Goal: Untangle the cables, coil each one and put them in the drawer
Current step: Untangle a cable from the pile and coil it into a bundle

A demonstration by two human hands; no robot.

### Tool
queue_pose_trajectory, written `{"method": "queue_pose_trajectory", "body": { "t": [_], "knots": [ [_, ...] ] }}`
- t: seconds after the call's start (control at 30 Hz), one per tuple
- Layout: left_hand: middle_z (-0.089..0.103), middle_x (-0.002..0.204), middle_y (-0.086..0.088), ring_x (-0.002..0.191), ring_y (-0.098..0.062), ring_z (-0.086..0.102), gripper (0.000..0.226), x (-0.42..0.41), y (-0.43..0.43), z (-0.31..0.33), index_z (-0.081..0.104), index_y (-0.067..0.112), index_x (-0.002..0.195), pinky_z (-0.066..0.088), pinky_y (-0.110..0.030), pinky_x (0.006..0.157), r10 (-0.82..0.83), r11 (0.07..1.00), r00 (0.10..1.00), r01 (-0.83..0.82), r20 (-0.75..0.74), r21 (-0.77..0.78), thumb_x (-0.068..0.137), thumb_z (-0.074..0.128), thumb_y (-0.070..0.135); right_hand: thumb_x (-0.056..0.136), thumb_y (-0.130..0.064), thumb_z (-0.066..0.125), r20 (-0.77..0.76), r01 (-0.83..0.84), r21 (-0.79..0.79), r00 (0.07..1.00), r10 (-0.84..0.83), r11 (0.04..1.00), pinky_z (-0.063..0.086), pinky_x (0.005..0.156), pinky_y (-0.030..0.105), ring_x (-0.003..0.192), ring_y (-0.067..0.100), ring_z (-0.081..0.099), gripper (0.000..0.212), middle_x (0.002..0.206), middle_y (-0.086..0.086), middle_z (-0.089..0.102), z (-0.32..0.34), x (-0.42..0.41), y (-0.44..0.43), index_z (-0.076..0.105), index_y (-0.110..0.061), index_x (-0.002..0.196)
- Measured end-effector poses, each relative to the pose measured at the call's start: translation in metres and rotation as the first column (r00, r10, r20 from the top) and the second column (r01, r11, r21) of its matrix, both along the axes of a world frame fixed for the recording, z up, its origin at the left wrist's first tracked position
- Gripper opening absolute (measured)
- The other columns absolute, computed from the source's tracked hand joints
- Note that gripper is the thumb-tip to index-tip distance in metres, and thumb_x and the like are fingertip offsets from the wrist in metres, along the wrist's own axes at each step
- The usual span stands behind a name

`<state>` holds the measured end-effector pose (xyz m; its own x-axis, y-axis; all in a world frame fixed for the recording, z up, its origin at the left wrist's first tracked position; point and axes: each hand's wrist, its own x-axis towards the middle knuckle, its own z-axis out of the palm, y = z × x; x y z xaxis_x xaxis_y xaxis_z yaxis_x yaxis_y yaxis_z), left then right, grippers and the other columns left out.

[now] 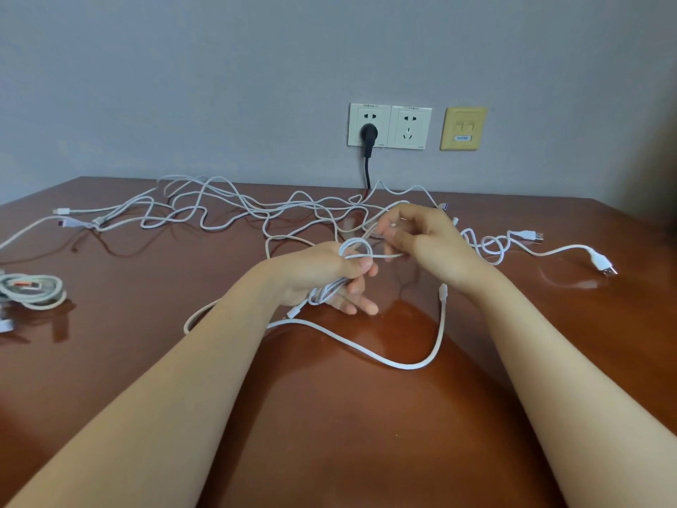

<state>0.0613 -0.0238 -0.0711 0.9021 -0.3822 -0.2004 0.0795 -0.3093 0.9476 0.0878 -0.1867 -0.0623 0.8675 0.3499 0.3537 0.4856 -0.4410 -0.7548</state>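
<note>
My left hand (322, 273) grips a small coil of white cable (353, 249) at the middle of the table, loops showing above the thumb and a bundle below the palm. My right hand (421, 236) pinches the same cable's strand just right of the coil. A loose white cable (366, 348) curves over the table below both hands. A tangle of white cables (234, 207) spreads along the back of the table. A coiled cable (33, 289) lies at the left edge. No drawer is in view.
The brown wooden table (329, 434) meets a grey wall. Two white wall sockets (390, 126) hold a black plug (368, 135) whose cord drops behind the table. A yellow data socket (464, 128) sits to their right. USB plugs (531, 235) lie at right.
</note>
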Motion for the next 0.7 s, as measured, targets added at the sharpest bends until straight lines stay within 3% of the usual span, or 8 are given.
{"method": "queue_pose_trajectory", "body": {
  "t": [0.1,0.17,0.33,0.47,0.7],
  "knots": [
    [0.039,0.042,0.009,0.031,-0.003,0.034,0.028,0.001,0.003,0.001,0.047,0.014,0.080,0.026,-0.013,0.033,0.067,0.997,0.998,-0.066,0.021,-0.049,0.101,0.035,0.028,0.091,0.003,0.047,-0.104,-0.017,0.221,0.994,0.041,0.975,0.041,0.049,0.014,0.044,0.004,0.052,0.025,0.054,0.002,0.057,0.003,-0.002,-0.005,0.059,-0.013,0.076],
    [0.037,0.042,0.010,0.030,-0.002,0.025,0.030,0.003,0.004,0.003,0.046,0.015,0.080,0.020,-0.011,0.032,0.105,0.987,0.994,-0.101,0.026,-0.126,0.102,0.033,0.030,0.088,0.006,0.047,-0.141,-0.035,0.316,0.986,0.084,0.948,0.043,0.052,0.012,0.048,0.005,0.055,0.024,0.050,-0.003,0.058,0.004,-0.003,-0.006,0.060,-0.009,0.076],
    [0.034,0.041,0.010,0.029,-0.001,0.021,0.033,0.003,0.004,0.007,0.046,0.015,0.080,0.017,-0.010,0.031,0.180,0.940,0.984,-0.171,0.002,-0.296,0.102,0.031,0.035,0.089,0.001,0.054,-0.116,-0.030,0.302,0.991,0.068,0.953,0.047,0.067,0.009,0.061,0.003,0.060,0.019,0.066,0.002,0.062,0.004,-0.003,-0.001,0.062,-0.012,0.078],
    [0.031,0.039,0.010,0.028,0.000,0.021,0.033,0.002,0.003,0.010,0.048,0.015,0.080,0.016,-0.010,0.030,0.216,0.903,0.976,-0.214,-0.036,-0.372,0.101,0.032,0.035,0.090,-0.008,0.058,-0.110,0.001,0.350,0.993,0.040,0.937,0.044,0.055,0.012,0.052,0.001,0.058,0.016,0.054,-0.008,0.062,0.005,-0.003,0.003,0.062,-0.015,0.076],
    [0.032,0.039,0.010,0.030,-0.004,0.022,0.039,0.006,-0.005,0.008,0.063,0.019,0.089,0.018,-0.011,0.034,0.315,0.902,0.947,-0.277,0.067,-0.330,0.102,0.030,0.036,0.095,-0.016,0.050,-0.198,0.035,0.359,0.979,0.040,0.933,0.033,0.037,0.014,0.034,0.007,0.047,0.023,0.046,-0.004,0.056,0.009,-0.006,0.008,0.061,-0.010,0.076]
  ]
}}
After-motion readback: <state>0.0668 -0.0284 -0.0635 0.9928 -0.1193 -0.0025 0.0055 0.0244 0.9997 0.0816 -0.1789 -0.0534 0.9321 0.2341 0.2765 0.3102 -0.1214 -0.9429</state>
